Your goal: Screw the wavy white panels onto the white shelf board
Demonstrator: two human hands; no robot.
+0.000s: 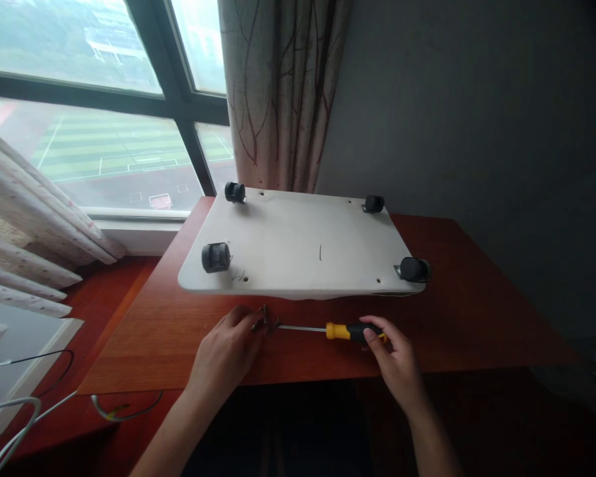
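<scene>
My right hand grips the yellow-and-black handle of a screwdriver. Its shaft points left, low over the wooden tabletop, and the tip reaches a few small dark screws. At those screws, the bent fingers of my left hand are closed together and appear to pinch one; the fingertips are partly hidden. Just beyond both hands lies a white board with black caster wheels at its corners, the near ones being a left caster and a right caster. Small holes show near the board's edges.
The reddish wooden table carries the board, and its front edge runs below my hands. Behind stand a patterned curtain and a grey wall. A window is at left, with white cables low beside the table.
</scene>
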